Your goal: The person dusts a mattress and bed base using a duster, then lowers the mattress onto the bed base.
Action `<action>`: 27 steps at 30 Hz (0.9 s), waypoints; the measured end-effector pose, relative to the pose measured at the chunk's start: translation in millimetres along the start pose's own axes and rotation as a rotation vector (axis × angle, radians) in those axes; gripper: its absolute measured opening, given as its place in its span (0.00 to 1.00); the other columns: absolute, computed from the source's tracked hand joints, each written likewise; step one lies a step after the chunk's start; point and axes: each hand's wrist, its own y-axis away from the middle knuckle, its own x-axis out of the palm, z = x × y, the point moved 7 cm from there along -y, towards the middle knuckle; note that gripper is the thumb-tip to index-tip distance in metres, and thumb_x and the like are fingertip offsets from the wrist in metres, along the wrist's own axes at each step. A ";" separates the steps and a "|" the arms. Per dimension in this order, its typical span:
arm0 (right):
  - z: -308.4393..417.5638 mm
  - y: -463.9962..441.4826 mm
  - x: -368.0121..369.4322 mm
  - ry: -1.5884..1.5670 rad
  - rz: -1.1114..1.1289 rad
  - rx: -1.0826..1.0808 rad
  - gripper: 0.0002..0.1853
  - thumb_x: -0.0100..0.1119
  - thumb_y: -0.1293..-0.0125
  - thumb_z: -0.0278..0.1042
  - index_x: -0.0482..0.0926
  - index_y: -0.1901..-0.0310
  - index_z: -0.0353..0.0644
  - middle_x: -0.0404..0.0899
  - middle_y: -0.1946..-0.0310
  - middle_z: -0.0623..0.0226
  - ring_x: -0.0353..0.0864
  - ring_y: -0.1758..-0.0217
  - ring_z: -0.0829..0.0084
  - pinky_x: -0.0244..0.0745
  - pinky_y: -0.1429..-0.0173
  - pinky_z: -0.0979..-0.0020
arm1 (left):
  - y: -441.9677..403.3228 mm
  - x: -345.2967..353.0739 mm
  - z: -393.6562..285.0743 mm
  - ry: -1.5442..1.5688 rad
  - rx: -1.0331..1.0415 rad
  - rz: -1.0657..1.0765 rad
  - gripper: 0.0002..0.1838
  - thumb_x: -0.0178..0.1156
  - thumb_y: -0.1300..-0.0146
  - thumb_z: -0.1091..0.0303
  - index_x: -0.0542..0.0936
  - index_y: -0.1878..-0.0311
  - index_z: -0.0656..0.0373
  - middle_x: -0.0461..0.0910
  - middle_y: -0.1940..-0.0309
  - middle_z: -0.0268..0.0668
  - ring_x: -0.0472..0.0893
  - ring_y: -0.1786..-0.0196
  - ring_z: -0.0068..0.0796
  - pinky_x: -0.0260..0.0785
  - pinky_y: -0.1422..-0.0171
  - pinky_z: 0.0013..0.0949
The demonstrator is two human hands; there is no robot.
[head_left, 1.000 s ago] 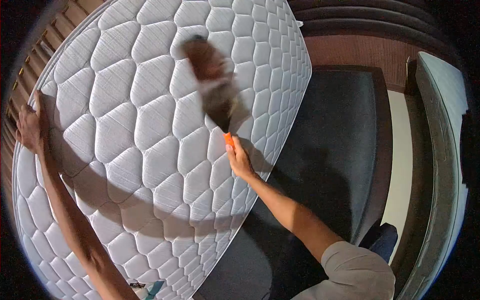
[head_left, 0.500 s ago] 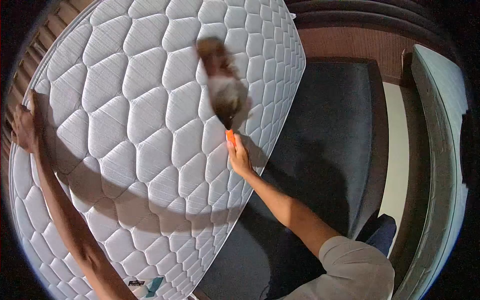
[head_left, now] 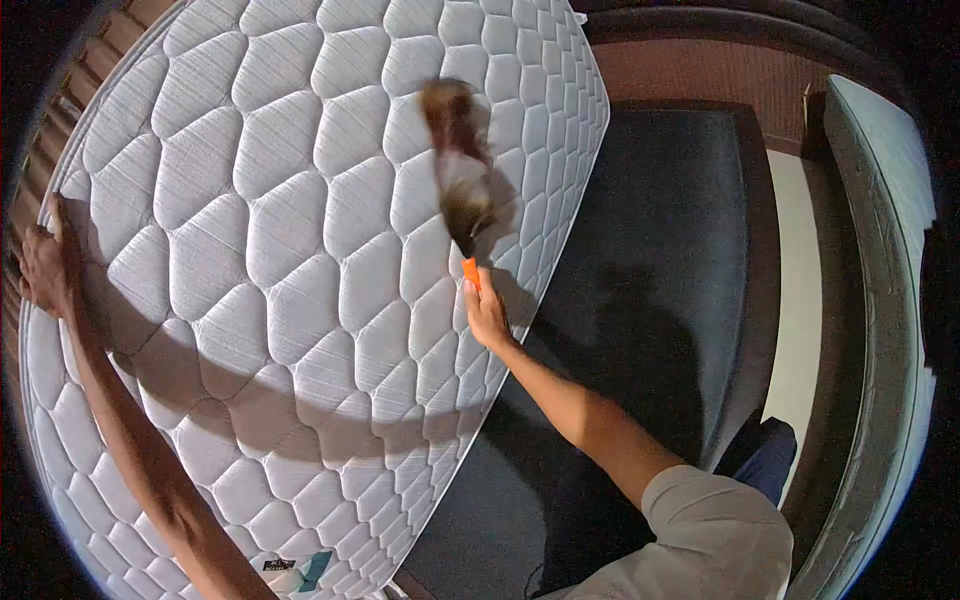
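A white quilted mattress (head_left: 290, 230) stands tilted up over a dark bed base (head_left: 650, 260). My left hand (head_left: 50, 262) grips the mattress at its left edge, the thumb over the top side. Closed round the orange handle of a feather duster (head_left: 465, 165), my right hand (head_left: 486, 308) is over the right part of the mattress. The duster's brown and whitish feathers are blurred and lie over or against the quilted surface. Whether they touch it at every point I cannot tell.
At the right edge another mattress (head_left: 880, 240) stands on its side. A pale floor strip (head_left: 798, 300) runs beside the dark base. A brown panel (head_left: 700, 80) is at the back, slatted wood (head_left: 90, 75) at the upper left. A label (head_left: 315, 570) shows near the bottom.
The duster's feathered end has swung to the right, and my right hand has shifted slightly right. My left hand stays on the mattress edge. The view has moved a little.
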 end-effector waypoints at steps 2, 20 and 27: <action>-5.0 -3.7 -8.9 0.028 -0.014 0.016 0.17 0.40 0.30 0.44 0.65 0.48 0.41 0.73 0.62 0.49 0.74 0.57 0.47 0.67 0.54 0.56 | 2.1 -5.4 -2.5 -0.001 -0.010 -0.008 0.41 0.40 0.45 0.26 0.75 0.51 0.57 0.77 0.53 0.47 0.76 0.51 0.52 0.69 0.52 0.46; -47.8 -0.1 -23.1 -0.047 -0.074 0.097 0.15 0.38 0.29 0.45 0.65 0.52 0.43 0.67 0.74 0.63 0.71 0.72 0.68 0.66 0.64 0.63 | 17.7 -50.4 -34.5 0.013 0.138 -0.194 0.30 0.46 0.38 0.41 0.75 0.68 0.65 0.74 0.69 0.46 0.74 0.62 0.46 0.61 0.52 0.48; -47.6 16.5 -23.0 -0.053 -0.039 0.032 0.18 0.37 0.28 0.44 0.63 0.48 0.39 0.70 0.62 0.48 0.73 0.56 0.50 0.66 0.52 0.58 | 16.2 -62.1 -38.1 0.015 0.088 -0.186 0.29 0.49 0.40 0.41 0.75 0.66 0.65 0.75 0.68 0.46 0.74 0.61 0.48 0.62 0.51 0.50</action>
